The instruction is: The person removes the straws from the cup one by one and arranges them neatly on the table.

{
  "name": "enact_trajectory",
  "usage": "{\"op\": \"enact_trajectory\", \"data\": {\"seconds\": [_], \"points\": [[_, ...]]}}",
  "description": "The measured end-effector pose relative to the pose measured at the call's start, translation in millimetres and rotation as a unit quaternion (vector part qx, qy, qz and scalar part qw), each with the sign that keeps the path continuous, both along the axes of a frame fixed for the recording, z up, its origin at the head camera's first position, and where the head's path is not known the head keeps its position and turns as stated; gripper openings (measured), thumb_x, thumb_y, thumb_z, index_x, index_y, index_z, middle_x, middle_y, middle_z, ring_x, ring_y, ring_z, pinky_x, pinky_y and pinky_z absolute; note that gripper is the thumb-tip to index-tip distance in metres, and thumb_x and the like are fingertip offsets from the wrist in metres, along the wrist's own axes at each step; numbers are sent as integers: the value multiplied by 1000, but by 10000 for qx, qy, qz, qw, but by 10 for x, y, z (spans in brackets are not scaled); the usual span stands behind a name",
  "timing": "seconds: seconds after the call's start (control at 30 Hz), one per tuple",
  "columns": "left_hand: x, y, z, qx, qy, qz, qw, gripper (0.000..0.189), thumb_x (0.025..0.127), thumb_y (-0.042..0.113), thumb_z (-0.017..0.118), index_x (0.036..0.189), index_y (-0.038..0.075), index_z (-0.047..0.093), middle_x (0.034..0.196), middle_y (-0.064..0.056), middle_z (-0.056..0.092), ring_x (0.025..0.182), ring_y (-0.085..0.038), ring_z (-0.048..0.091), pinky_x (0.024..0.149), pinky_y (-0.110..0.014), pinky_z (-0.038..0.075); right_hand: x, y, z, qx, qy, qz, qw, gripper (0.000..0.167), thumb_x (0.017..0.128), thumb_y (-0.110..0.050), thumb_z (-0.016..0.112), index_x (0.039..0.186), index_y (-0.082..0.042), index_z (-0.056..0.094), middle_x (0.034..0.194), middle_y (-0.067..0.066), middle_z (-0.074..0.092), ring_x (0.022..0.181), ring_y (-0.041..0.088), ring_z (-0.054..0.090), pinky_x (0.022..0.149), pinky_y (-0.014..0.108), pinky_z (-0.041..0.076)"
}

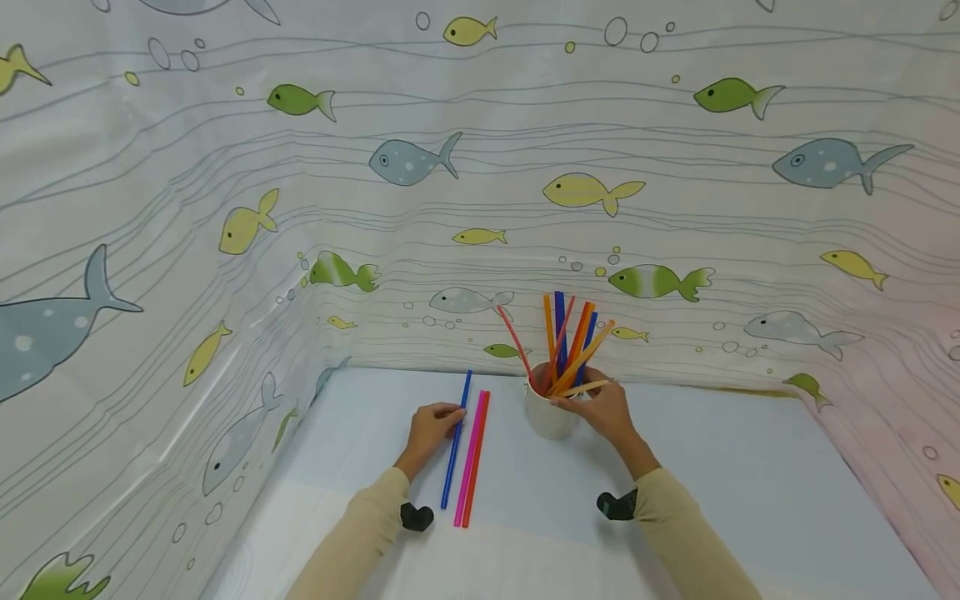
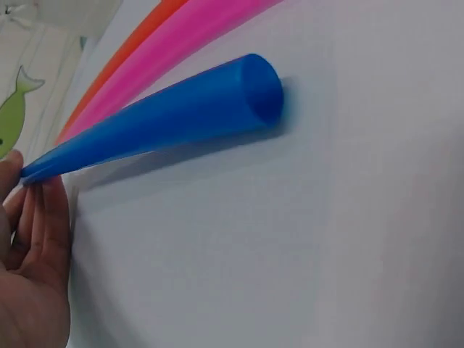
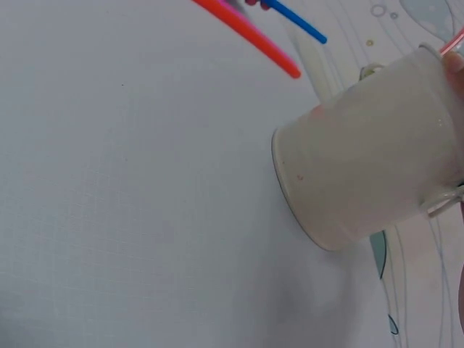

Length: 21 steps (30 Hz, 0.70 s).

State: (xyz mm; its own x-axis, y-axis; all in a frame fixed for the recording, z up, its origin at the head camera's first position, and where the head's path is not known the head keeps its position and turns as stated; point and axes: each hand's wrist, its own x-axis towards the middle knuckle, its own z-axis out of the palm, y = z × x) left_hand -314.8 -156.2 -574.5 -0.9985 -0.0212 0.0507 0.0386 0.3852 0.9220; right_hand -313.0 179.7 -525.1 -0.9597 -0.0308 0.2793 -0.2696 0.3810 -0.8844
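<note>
A blue straw [image 1: 456,442] is pinched near its far part between the thumb and fingers of my left hand [image 1: 430,429]. In the left wrist view the blue straw [image 2: 167,116] points at the camera, its open end casting a shadow. Just right of it, a pink straw [image 1: 469,458] and a red-orange straw [image 1: 477,458] lie side by side. My right hand [image 1: 603,410] is at the right rim of a white cup [image 1: 551,419] full of colored straws [image 1: 573,346]. A pale yellow straw [image 1: 592,387] crosses that hand; its grip is partly hidden.
The cup [image 3: 362,152] stands on the white tabletop [image 1: 705,492], near the back edge, and has small side handles. Behind and on both sides hangs a fish-patterned sheet [image 1: 405,208]. Dark wrist devices [image 1: 617,505] sit by both sleeves.
</note>
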Motion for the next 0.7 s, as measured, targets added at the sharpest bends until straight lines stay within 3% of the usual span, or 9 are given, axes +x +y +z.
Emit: {"op": "enact_trajectory", "data": {"seconds": [0.3, 0.7], "points": [[-6, -4, -87, -193, 177, 19, 9997, 26, 86, 26, 77, 102, 5, 75, 86, -3, 72, 71, -12, 65, 65, -24, 57, 6, -15, -2, 43, -82, -76, 9999, 80, 70, -46, 86, 134, -7, 56, 126, 9, 63, 122, 30, 56, 101, 46, 45], [45, -28, -59, -14, 163, -110, 9998, 27, 92, 25, 70, 100, 0, 73, 81, -8, 70, 67, -17, 69, 65, -26, 59, -2, -15, -25, -83, 18, -60, 9999, 77, 71, -42, 86, 133, -7, 57, 125, 9, 63, 120, 29, 57, 101, 47, 45]]}}
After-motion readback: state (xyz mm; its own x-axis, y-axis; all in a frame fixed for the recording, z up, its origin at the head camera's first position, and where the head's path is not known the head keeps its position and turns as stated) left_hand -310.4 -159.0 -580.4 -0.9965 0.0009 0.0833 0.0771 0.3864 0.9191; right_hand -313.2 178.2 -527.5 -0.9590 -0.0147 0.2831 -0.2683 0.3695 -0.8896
